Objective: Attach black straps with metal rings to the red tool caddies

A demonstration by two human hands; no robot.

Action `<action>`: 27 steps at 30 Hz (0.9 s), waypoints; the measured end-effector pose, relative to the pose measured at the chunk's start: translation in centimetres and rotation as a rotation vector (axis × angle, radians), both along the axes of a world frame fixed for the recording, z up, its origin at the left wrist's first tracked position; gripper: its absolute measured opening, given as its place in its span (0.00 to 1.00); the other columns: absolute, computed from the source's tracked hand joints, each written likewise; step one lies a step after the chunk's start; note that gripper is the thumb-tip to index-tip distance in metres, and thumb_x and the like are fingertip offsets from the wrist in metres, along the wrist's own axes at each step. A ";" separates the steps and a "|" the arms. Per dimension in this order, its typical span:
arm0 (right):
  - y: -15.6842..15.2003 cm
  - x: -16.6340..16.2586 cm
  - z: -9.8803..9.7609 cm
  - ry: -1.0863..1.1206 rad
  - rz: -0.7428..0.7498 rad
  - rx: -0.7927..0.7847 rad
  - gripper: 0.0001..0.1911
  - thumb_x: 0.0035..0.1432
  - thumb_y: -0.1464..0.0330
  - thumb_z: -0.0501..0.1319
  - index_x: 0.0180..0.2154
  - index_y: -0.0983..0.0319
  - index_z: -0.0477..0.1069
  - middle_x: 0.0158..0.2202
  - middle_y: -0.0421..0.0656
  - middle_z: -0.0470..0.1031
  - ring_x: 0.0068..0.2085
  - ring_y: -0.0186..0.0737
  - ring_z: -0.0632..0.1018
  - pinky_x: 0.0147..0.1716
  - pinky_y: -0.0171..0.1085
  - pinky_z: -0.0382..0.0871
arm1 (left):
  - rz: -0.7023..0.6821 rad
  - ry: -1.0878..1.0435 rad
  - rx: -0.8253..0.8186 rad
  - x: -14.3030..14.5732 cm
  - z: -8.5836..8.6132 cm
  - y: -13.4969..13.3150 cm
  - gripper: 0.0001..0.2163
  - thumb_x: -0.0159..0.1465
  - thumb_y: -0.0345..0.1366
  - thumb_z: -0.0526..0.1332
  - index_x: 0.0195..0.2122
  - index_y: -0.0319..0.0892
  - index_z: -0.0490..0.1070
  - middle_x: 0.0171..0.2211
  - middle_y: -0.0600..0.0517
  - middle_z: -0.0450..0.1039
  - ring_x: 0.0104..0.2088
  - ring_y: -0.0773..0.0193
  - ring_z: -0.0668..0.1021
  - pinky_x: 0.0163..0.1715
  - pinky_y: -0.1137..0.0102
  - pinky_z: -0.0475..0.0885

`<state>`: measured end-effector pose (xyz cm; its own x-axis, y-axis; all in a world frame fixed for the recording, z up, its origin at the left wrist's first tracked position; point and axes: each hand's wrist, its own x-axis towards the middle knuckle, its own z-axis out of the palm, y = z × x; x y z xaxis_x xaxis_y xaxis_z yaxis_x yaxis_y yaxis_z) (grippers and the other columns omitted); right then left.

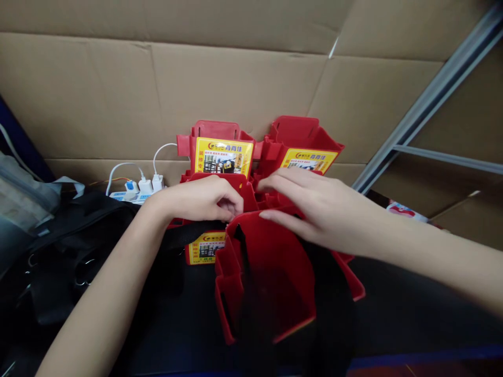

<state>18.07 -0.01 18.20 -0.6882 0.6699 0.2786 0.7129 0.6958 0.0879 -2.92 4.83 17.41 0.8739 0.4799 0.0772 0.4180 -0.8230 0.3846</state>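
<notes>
Several red plastic bins with yellow labels stand together on a dark surface against a cardboard wall. My left hand (204, 200) is curled, its fingertips pinching the rim of a middle red bin (239, 184). My right hand (314, 207) lies with fingers stretched over the top edge of the nearest red bin (271, 277), which tilts toward me with its open side showing. A black strap (188, 233) runs under my left hand across the bins. Two more labelled bins, one (222, 152) and another (302, 144), stand behind.
A white power strip (135, 192) with plugged chargers and cables lies at the left by the wall. A black bag (58, 251) with straps fills the left foreground. Grey metal shelf rails (428, 104) slant at the right. A red and white packet (404, 211) lies at the right.
</notes>
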 end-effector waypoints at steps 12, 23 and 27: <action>2.2 2.0 -1.5 0.135 0.204 -0.310 0.17 0.65 0.65 0.44 0.43 0.61 0.69 0.41 0.45 0.73 0.40 0.38 0.74 0.43 0.39 0.66 | 0.896 -0.146 0.520 -5.9 1.9 0.0 0.10 0.57 0.36 0.53 0.34 0.37 0.71 0.26 0.49 0.71 0.27 0.64 0.69 0.30 0.69 0.60; 2.7 2.0 -1.4 0.176 0.242 -0.366 0.15 0.64 0.65 0.46 0.41 0.61 0.70 0.40 0.44 0.73 0.40 0.38 0.73 0.41 0.37 0.65 | 0.551 -0.166 0.415 -4.7 1.7 -1.0 0.15 0.56 0.37 0.59 0.46 0.43 0.69 0.45 0.49 0.69 0.41 0.61 0.71 0.40 0.68 0.64; 2.7 1.9 -1.1 0.180 0.221 -0.375 0.16 0.64 0.65 0.46 0.40 0.60 0.71 0.38 0.44 0.73 0.38 0.37 0.73 0.40 0.37 0.65 | 0.128 0.034 0.144 -0.7 0.9 -1.1 0.09 0.58 0.31 0.57 0.37 0.44 0.74 0.38 0.52 0.75 0.38 0.65 0.75 0.41 0.71 0.66</action>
<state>20.02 2.68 17.05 -0.7884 0.5902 0.1735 0.5252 0.7926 -0.3098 -3.58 3.70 18.26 0.8098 0.5733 0.1245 0.5333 -0.8079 0.2509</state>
